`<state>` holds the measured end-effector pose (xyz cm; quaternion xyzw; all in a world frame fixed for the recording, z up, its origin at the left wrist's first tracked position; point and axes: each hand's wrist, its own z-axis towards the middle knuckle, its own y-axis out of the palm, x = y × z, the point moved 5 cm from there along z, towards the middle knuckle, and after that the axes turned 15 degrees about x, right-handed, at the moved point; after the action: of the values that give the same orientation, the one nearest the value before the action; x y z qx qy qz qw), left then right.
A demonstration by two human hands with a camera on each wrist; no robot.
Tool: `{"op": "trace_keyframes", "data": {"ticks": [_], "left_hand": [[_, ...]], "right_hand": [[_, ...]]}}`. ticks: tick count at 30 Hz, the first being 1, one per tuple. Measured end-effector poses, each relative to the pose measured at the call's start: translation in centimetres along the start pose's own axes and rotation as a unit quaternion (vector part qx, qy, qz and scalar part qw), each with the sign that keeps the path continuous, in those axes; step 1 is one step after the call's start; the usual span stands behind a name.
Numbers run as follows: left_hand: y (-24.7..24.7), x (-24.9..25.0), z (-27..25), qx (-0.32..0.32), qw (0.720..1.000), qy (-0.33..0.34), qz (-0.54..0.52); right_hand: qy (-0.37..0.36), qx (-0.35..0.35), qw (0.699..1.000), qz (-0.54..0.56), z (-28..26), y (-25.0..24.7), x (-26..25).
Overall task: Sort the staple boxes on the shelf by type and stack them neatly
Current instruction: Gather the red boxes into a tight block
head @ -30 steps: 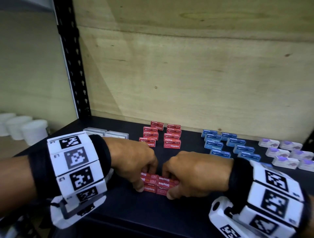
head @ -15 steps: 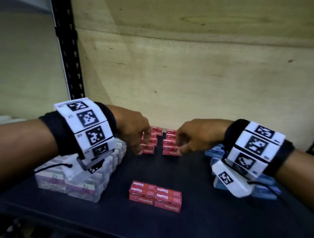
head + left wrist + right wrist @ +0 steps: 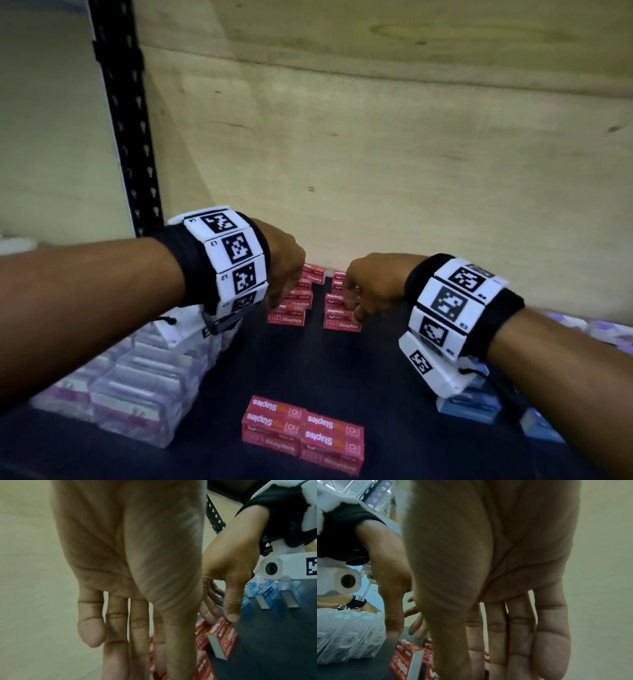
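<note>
Small red cardboard staple boxes lie in two loose rows at the back of the dark shelf board, well apart from the tidy red block of stacked staple boxes near the front edge; that block looks like the gathering point for the red type, so the back rows are probably what remains to be brought forward; clear plastic staple cases are massed on the left and blue cardboard staple boxes sit on the right, each type kept to its own zone. Both arms reach forward side by side, wrists bent down, one hand over each row, which suits lifting from both at once; the left hand hangs over the left row, its fingers straight and close together in the left wrist view, not visibly closed on any box; the right hand does the same over the right row, fingers extended and side by side, its thumb touching the edge of a red box; whether a pinch has formed I cannot tell.
</note>
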<state>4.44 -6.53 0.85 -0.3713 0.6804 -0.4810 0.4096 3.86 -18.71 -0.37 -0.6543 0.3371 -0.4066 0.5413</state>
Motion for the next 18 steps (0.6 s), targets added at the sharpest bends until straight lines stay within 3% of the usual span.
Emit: {"op": "trace_keyframes", "data": {"ticks": [7,18], "left_hand": [[1.0,0.8,0.5,-0.006,0.998,0.001,0.066],[0.8,0.9,-1.5,0.02,0.999,0.014,0.037]], "right_hand": [[-0.008,-0.001,1.0,0.008,0.2,0.3,-0.4],[-0.014,0.047,0.998,0.037,-2.0,-0.3,-0.5]]}}
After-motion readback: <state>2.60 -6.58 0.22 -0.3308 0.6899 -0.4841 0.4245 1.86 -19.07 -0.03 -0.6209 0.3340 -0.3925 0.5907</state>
